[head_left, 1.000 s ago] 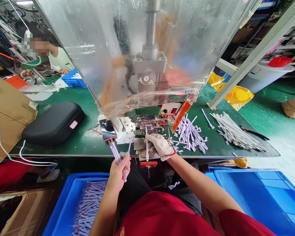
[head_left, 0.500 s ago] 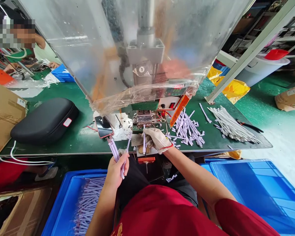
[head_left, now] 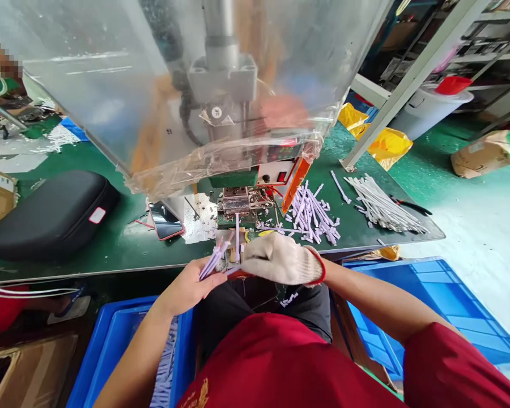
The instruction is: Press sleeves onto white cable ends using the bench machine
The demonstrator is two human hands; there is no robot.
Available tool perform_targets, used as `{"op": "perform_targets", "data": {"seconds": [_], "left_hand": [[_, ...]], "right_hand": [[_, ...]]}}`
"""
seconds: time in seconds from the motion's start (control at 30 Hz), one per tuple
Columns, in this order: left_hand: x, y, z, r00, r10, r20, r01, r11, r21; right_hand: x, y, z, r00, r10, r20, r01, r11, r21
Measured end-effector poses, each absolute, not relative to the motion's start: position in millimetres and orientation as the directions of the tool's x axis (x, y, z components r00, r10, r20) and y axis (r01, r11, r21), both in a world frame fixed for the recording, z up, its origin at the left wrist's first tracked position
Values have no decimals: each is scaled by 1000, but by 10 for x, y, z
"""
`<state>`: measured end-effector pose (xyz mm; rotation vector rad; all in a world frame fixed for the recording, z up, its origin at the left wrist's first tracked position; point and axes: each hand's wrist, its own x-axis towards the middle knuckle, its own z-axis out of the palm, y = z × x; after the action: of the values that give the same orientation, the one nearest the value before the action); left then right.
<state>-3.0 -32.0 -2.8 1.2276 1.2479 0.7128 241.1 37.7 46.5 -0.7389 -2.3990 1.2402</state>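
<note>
My bare left hand (head_left: 192,286) is closed round a bundle of lilac strips (head_left: 215,260) at the table's front edge. My right hand (head_left: 280,259), in a white knitted glove with a red cuff, has its fingers pressed together at the end of a lilac strip (head_left: 233,270) beside my left fingertips. Another lilac strip (head_left: 237,235) stands out from the small metal fixture (head_left: 236,203) under the machine. Right of the fixture lies a loose pile of lilac strips (head_left: 312,212).
A clear plastic shield (head_left: 123,73) hangs over the machine. The table (head_left: 153,255) bears a black case (head_left: 51,212), a phone (head_left: 165,220), white ties (head_left: 385,201) and pliers (head_left: 412,205). Blue bins (head_left: 106,334) stand below on both sides.
My right hand has left the strip at the fixture and come back beside my left hand. The bundle in my left hand has turned. The view has shifted to the right.
</note>
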Motion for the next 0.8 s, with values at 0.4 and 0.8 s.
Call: {"op": "perform_targets", "data": {"seconds": [0.4, 0.8], "left_hand": [[-386, -392, -205, 57, 925, -375, -473, 356, 806], [552, 231, -457, -147, 941, -305, -48, 301, 952]], "right_hand": [[3487, 650, 93, -301, 954, -17, 908, 281, -311], [3293, 613, 23, -251, 963, 95, 890, 268, -368]]}}
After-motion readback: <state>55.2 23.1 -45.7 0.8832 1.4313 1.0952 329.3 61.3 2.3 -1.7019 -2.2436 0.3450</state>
